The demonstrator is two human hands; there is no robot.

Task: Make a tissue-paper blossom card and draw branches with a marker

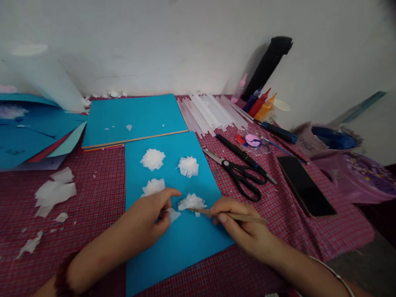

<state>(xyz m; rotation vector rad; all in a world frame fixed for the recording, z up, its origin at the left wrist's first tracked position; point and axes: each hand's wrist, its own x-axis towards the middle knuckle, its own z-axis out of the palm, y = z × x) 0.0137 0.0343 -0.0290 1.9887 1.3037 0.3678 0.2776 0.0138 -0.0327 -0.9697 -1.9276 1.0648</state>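
Observation:
A blue sheet of paper (pixel 173 258) lies before me with ruffled white tissue-paper tufts on it, one at the upper left (pixel 153 159) and another at the upper right (pixel 188 166). My right hand (pixel 243 226) pinches a thin wooden stick (pixel 237 216), whose tip touches the lower right tuft (pixel 191 201). Left of that tuft is my left hand (pixel 155 215), index finger stretched out. Its thumb and curled fingers hold a small white tissue piece (pixel 174 215). The wrist and fingers partly cover a further tuft (pixel 153 186).
Black-handled scissors (pixel 244 174), a dark pen-like tool (pixel 238 147) and a phone (pixel 304 185) lie to the right. Behind are translucent glue sticks (pixel 212 112), paint bottles (pixel 266 107) and stacked blue sheets (pixel 134 117). Torn tissue (pixel 57 192) lies left. Pink containers (pixel 362 177) stand beyond the right edge.

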